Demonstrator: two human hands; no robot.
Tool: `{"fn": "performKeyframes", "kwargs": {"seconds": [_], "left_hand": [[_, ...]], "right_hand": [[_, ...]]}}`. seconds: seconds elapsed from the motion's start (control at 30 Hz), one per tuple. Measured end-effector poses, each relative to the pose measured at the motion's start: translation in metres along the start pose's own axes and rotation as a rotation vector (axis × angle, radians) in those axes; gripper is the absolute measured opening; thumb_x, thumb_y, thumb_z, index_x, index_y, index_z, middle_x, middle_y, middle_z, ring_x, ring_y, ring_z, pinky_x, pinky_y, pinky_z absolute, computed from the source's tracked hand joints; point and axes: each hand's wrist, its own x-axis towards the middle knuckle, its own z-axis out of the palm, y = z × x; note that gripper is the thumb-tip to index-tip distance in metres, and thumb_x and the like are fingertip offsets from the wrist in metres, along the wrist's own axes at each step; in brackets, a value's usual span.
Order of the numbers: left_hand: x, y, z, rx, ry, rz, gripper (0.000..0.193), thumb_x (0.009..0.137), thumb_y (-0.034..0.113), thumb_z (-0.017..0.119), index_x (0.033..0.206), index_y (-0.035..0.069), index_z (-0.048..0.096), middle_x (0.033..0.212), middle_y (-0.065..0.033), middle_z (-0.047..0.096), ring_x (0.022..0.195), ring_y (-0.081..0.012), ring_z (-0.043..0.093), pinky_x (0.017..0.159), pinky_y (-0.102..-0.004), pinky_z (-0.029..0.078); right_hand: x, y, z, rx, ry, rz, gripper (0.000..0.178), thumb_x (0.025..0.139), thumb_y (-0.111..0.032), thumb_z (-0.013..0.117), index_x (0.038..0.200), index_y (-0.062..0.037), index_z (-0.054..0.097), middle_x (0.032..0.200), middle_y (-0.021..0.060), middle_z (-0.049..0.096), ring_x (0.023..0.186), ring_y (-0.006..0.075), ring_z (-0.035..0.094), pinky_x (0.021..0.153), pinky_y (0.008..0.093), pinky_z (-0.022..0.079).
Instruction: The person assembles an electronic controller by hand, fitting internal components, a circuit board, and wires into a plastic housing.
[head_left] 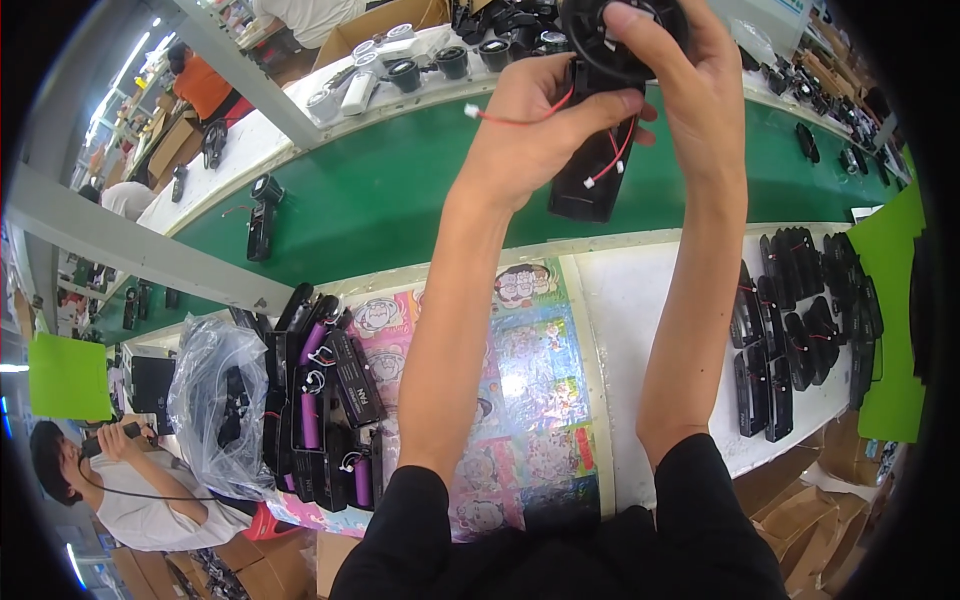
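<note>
My left hand (525, 135) is closed around a black fan handle housing (583, 198), held above the green belt. Red wires with small white connectors (590, 182) dangle from it, one lying across my left hand. The fingers of my right hand (702, 95) grip a round black fan head (588, 38) with a ribbed ring, right at the top of the housing. Whether head and housing are joined there I cannot tell, since my fingers cover the spot.
A green conveyor belt (390, 185) crosses ahead, carrying a fan unit (262, 220) at left. Handle shells with purple battery cells (310, 420) and a clear plastic bag (215, 410) lie left. Black housings (765, 390) stand in rows right. A co-worker (170, 490) sits at far left.
</note>
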Motion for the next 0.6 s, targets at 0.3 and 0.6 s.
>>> {"fn": "performKeyframes", "kwargs": {"seconds": [0.3,0.6], "left_hand": [[0.005,-0.003,-0.03,-0.097,0.307,0.102,0.021,0.089,0.012,0.058,0.101,-0.005,0.057,0.093,-0.0136,0.066,0.081,-0.0214,0.065,0.075,-0.0297,0.053],[0.0,0.01,-0.042,-0.094,0.626,0.174,0.016,0.088,0.012,0.06,0.095,-0.002,0.062,0.087,-0.0082,0.066,0.077,-0.0151,0.063,0.068,-0.0246,0.05]], "right_hand": [[0.0,-0.012,0.002,-0.467,-0.049,-0.125,0.029,0.079,-0.013,0.067,0.104,-0.0029,0.057,0.095,0.0048,0.06,0.083,0.0103,0.057,0.07,0.0225,0.045],[-0.01,-0.019,0.043,-0.588,-0.421,0.16,0.029,0.074,-0.017,0.072,0.075,-0.0035,0.046,0.06,0.0012,0.057,0.059,0.003,0.051,0.054,0.02,0.037]]}}
